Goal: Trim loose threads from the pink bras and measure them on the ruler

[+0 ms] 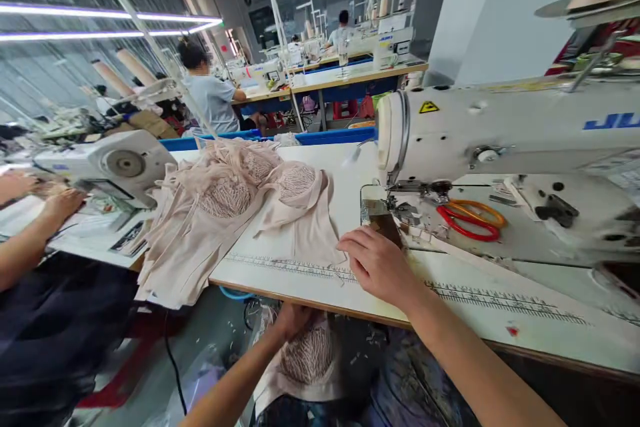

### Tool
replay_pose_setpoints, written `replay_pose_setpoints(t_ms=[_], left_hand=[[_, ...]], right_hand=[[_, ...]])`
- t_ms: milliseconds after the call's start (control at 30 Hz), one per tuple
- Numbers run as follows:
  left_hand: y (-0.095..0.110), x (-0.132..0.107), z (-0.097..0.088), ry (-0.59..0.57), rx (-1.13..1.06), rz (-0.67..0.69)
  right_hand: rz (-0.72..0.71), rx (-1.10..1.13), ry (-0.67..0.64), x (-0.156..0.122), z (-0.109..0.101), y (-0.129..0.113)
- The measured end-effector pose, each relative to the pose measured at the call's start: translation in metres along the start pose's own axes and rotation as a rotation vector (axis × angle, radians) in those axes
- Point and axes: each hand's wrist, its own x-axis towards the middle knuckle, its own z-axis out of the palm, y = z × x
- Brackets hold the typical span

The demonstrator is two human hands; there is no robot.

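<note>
My right hand (376,265) rests over the sewing table's front part, left of the sewing machine's needle area (387,197). Its fingers stretch leftward, slightly bent, with the tips at the edge of a beige bra piece with a lace cup (299,185). Whether they press on the cloth is unclear. Below the table edge, my left hand (296,321) is at another beige lace-cupped bra piece (309,357) over my lap. The table edge and shadow hide its fingers. A heap of similar bra pieces (220,193) lies left on the table, partly hanging over the front edge.
Red-and-orange-handled scissors (470,221) lie under the sewing machine's arm (500,127). A beige strip (480,260) runs rightward from the needle area. Printed rulers (295,268) line the table front. At left, a co-worker's hands (63,203) work at another machine (115,163).
</note>
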Motion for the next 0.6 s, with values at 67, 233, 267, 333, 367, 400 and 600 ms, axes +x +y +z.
replay_pose_setpoints(t_ms=[67,233,267,333,367,400,600], left_hand=[[-0.002,-0.017,-0.007,-0.149,-0.115,0.122],[0.01,-0.045,-0.082,-0.605,-0.715,0.23],[0.012,-0.044,-0.098,-0.61,-0.781,0.232],[0.01,-0.034,-0.124,-0.46,-0.769,0.237],[0.006,-0.027,-0.132,-0.337,-0.71,0.244],[0.001,-0.02,-0.136,-0.201,-0.627,0.249],[-0.031,0.021,-0.126,0.194,-0.128,0.357]], right_hand=[[-0.036,0.014,-0.029,0.001,-0.001,-0.003],[-0.095,0.039,-0.097,0.004,0.0,-0.007],[-0.102,0.034,-0.103,0.005,0.0,-0.008],[-0.113,0.016,-0.118,0.006,0.0,-0.009],[-0.117,0.008,-0.125,0.006,0.0,-0.01],[-0.121,0.001,-0.132,0.005,0.0,-0.01],[-0.132,-0.028,-0.141,0.004,0.006,-0.01]])
